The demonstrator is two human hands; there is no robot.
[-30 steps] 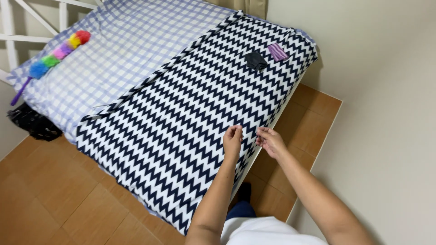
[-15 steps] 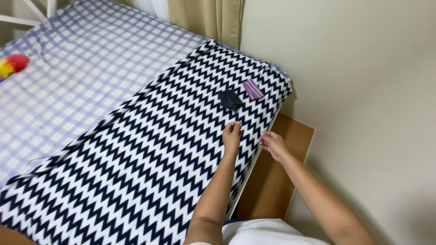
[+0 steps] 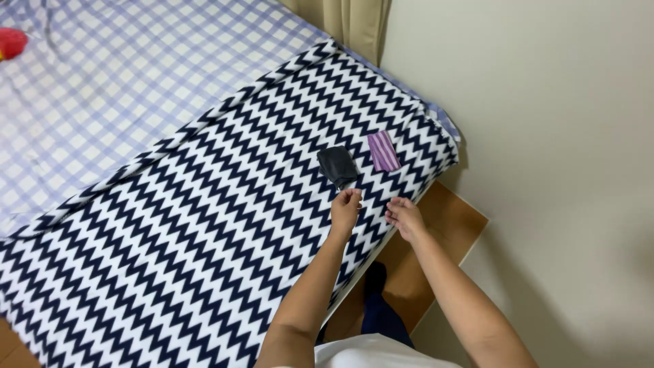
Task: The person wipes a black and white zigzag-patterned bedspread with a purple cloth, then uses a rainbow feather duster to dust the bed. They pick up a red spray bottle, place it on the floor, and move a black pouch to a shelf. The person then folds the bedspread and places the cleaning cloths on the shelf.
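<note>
Centre frame: left hand (image 3: pixel 345 208) loosely curled, grasping nothing, resting on the zigzag blanket (image 3: pixel 204 232) just below a dark grey pouch (image 3: pixel 337 165). Right hand (image 3: pixel 405 218) likewise empty, at the blanket's edge.

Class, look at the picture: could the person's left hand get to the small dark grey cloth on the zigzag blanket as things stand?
Probably yes: the left hand sits just below the dark grey cloth, with only bare zigzag blanket between.

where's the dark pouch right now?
Head view: the dark pouch lies on the zigzag blanket near the bed's far right corner, just left of the purple striped cloth and just beyond the left hand.
</note>
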